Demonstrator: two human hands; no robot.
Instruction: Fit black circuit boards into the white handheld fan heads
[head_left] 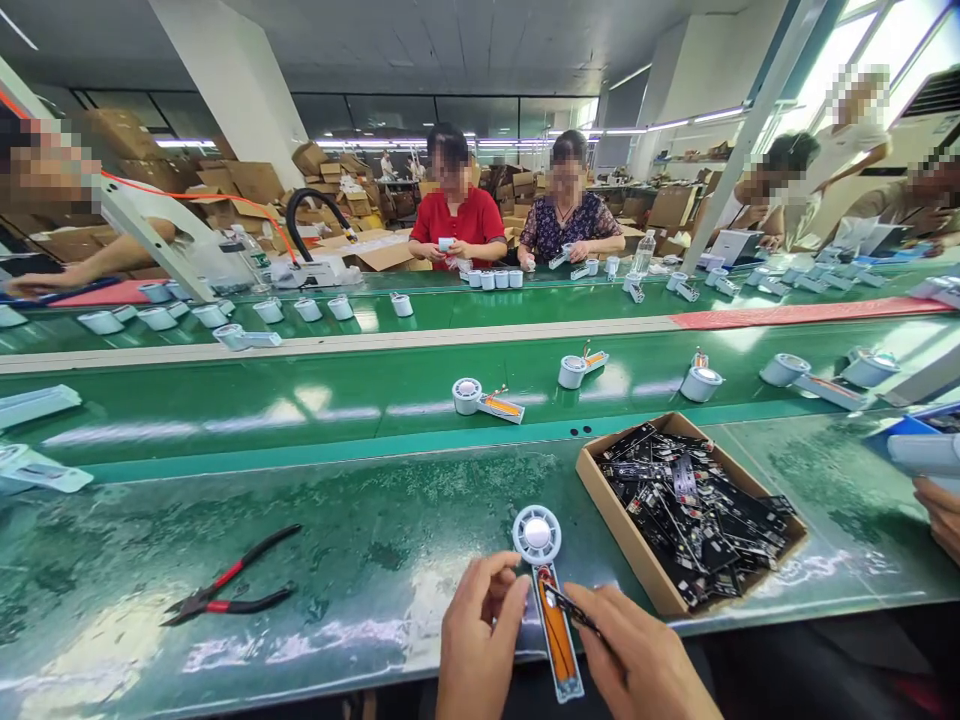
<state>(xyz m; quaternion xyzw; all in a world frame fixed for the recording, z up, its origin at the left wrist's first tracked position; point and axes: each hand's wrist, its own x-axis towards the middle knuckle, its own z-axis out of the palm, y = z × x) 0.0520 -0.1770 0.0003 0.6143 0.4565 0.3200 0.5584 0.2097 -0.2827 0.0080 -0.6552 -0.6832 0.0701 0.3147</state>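
Held white fan housing (pixel 546 590) at near desk (pixel 337 560) edge, left hand (pixel 476 640) fingers curled on its handle, right hand (pixel 637 660) fingers pinching black circuit strip (pixel 574 612); best seated flat over orange cell, housing steadied.

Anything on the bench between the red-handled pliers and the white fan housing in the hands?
Nothing: in the head view only bare green bench top lies between the red-and-black-handled pliers and the white round-headed fan housing at the left hand.
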